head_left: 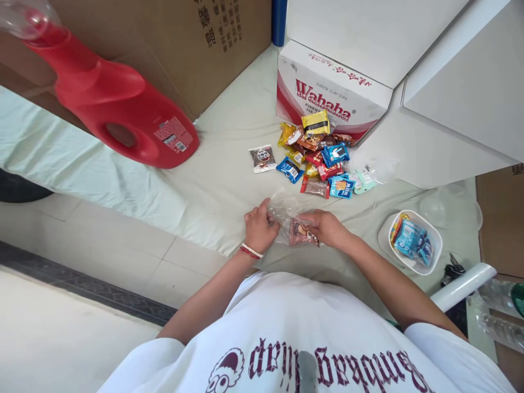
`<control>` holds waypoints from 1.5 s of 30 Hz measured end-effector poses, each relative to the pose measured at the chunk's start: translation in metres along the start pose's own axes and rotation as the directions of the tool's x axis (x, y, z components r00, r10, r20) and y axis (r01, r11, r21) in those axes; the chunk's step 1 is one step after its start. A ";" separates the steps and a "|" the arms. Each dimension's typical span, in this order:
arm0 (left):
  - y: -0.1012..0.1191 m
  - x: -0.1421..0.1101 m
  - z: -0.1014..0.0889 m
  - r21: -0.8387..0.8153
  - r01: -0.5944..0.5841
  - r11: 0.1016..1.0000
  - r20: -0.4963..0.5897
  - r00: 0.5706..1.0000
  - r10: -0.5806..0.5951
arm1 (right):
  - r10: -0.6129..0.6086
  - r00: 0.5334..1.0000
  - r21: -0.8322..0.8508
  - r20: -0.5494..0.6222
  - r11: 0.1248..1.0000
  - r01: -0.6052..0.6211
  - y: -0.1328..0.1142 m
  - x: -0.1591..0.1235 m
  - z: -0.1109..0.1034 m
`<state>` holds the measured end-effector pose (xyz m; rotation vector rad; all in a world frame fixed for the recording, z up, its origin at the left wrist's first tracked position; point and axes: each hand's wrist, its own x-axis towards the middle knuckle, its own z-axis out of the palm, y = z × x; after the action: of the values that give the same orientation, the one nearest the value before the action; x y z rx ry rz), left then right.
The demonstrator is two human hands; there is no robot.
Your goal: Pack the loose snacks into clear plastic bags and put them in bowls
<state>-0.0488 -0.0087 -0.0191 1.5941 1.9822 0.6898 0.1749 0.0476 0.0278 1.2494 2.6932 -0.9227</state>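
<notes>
Pinching the clear bag point(287, 205) in the left hand point(261, 226) and the brown packet point(300, 232) in the nearer, right hand point(328, 227), just on the near side of the snack pile point(317, 157), with its long axis seemingly crosswise.

Your left hand point(261, 228) grips a thin, clear plastic bag point(282, 207); your right hand point(326, 228) holds a small reddish-brown printed packet point(299, 233); multicoloured wrapped-packet pile point(328, 171) just beyond

The white T-shirt point(286, 308) bears maroon lettering point(333, 364); the bracelets point(251, 250) are white and red, seemingly beaded.
</notes>
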 end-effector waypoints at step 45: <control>0.067 -0.048 0.018 -0.731 0.014 0.682 0.396 0.823 0.408 | 0.435 0.856 0.743 -0.281 0.663 -0.093 -0.021 -0.068 0.054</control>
<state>0.0207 -0.0415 0.0147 1.3094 0.9331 0.8459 0.1945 -0.0383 0.0120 2.1676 2.3194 -1.9527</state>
